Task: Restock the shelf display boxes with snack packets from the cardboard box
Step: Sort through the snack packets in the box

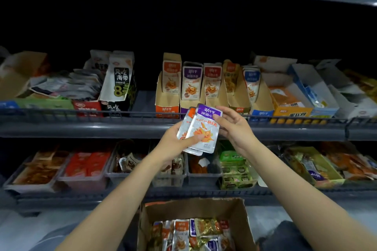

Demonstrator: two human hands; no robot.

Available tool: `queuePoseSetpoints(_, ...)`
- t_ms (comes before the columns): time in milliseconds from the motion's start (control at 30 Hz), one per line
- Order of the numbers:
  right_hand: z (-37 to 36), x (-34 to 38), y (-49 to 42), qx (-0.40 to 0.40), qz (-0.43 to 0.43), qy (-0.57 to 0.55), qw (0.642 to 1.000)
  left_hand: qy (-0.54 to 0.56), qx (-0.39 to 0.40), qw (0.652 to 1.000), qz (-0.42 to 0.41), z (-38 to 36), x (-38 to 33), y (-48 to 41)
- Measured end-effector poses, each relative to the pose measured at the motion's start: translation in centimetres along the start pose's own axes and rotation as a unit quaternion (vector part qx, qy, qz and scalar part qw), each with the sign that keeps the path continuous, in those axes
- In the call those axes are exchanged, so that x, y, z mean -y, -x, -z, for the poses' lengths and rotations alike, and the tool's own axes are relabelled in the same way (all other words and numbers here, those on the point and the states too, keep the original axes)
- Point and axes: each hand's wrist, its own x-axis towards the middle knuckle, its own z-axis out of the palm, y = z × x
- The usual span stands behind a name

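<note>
Shelving (102, 129) stands dim behind left hand (173, 142) and right hand (234, 128), fingers (224, 109) pinching snack packets (204, 126).

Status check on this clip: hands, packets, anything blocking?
Left hand grips stack of packets, purple-topped packet in front. Right hand pinches that packet's top corner. Purple display box on shelf behind, way clear.
</note>
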Motion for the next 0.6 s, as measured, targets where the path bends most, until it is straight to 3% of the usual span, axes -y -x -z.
queuePoseSetpoints(133,-1.0,1.2,-1.0,0.013,-0.039,-0.081,0.996,0.057,-0.036,0.998,-0.015,0.2,-1.3,-1.0)
queuePoseSetpoints(200,-1.4,1.5,-1.5,-0.005,-0.019,-0.080,0.997,0.081,-0.058,0.995,-0.012,0.3,-1.6,-1.6)
queuePoseSetpoints(400,-2.0,2.7,-3.2,-0.066,0.063,-0.041,0.995,0.022,0.014,1.000,-0.003,1.1,-2.9,-3.1)
queuePoseSetpoints(600,-1.6,3.7,-5.1,0.011,-0.033,-0.102,0.994,0.000,-0.035,0.999,-0.018,2.7,-4.4,-4.6)
